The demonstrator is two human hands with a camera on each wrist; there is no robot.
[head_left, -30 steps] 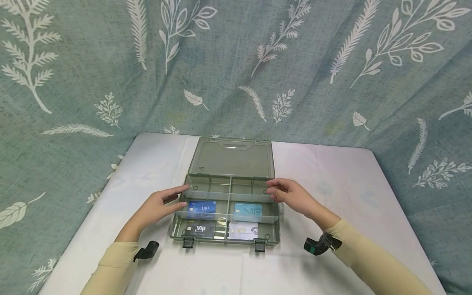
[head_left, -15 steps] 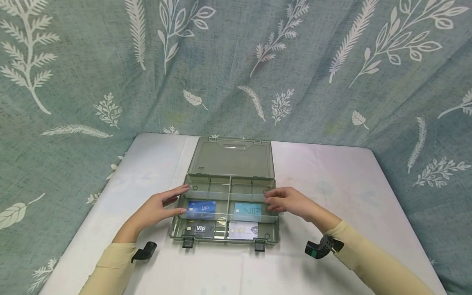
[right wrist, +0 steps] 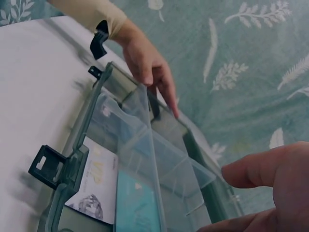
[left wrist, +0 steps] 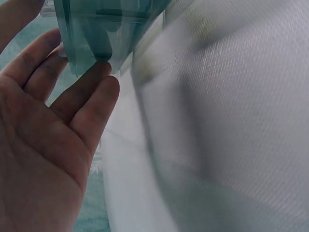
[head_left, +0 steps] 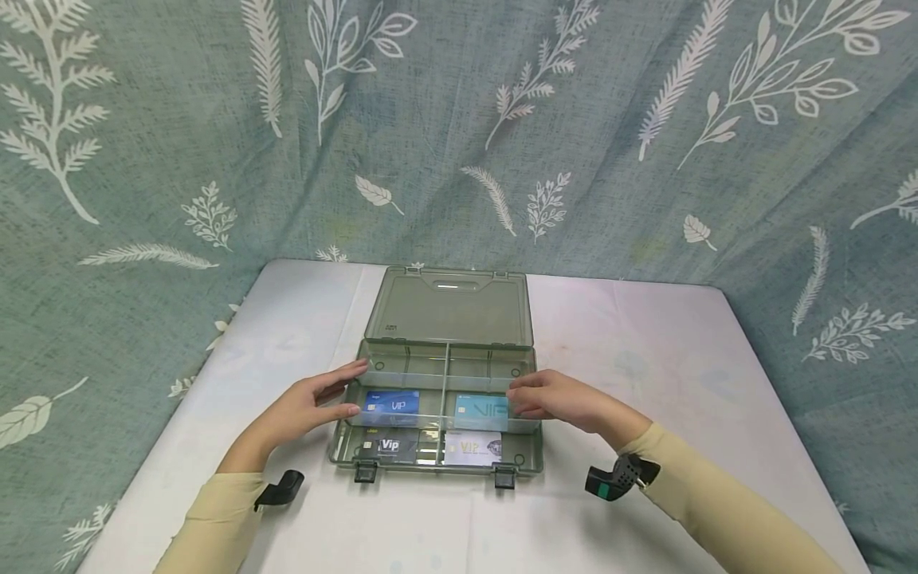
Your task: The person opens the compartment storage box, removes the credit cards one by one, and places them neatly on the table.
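Observation:
A smoky-green plastic storage box (head_left: pixel 466 469) lies with its lid (head_left: pixel 452 311) laid back. Inside, clear dividers form several compartments. The middle row holds a blue VIP card (head_left: pixel 392 405) at left and a teal VIP card (head_left: pixel 482 411) at right. In front lie a black Vip card (head_left: pixel 390 446) and a white VIP card (head_left: pixel 473 449). My left hand (head_left: pixel 304 410) touches the box's left end, its fingers extended. Over the right end, my right hand (head_left: pixel 566 402) reaches in beside the teal card; thumb and finger stand apart in the right wrist view, holding nothing visible.
Two black latches, one on the left (head_left: pixel 365 473) and one on the right (head_left: pixel 505 478), hang from the box's front edge. The box stands on a white-covered table (head_left: pixel 645 343). A green leaf-patterned curtain (head_left: pixel 445 119) closes off the back and sides.
My right hand has moved left and slightly toward me, from the back right compartment to the teal card's right edge. The left hand has hardly moved.

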